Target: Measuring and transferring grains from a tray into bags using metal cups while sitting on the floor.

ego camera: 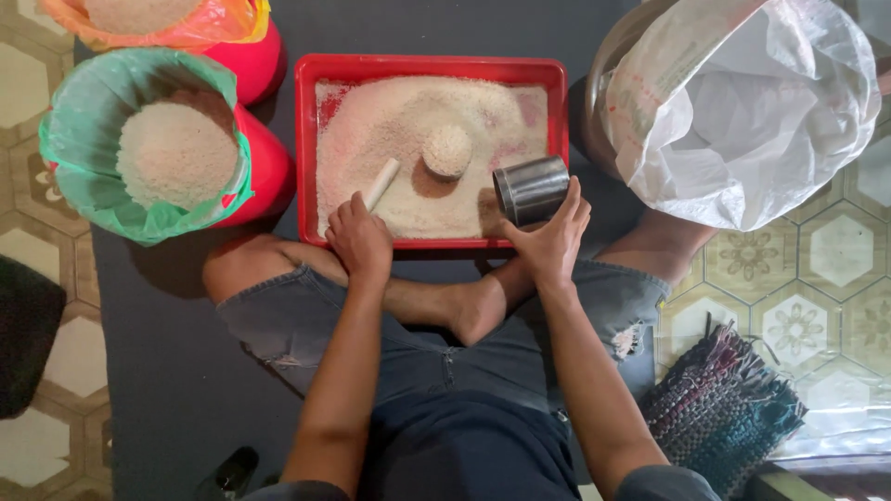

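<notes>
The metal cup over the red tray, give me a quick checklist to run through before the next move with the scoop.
1. Right hand grips the metal cup: ok.
2. Cup over the red tray: ok, at its near right corner.
3. Cup upright: not ok, it lies tilted on its side.
4. Left hand holds the scoop by its handle: ok.
5. Scoop loaded: ok, heaped with rice.
6. Cup's contents: cannot tell, its mouth faces away.

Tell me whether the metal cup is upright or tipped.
Tipped: the metal cup lies on its side in the right hand, over the red tray.
</notes>
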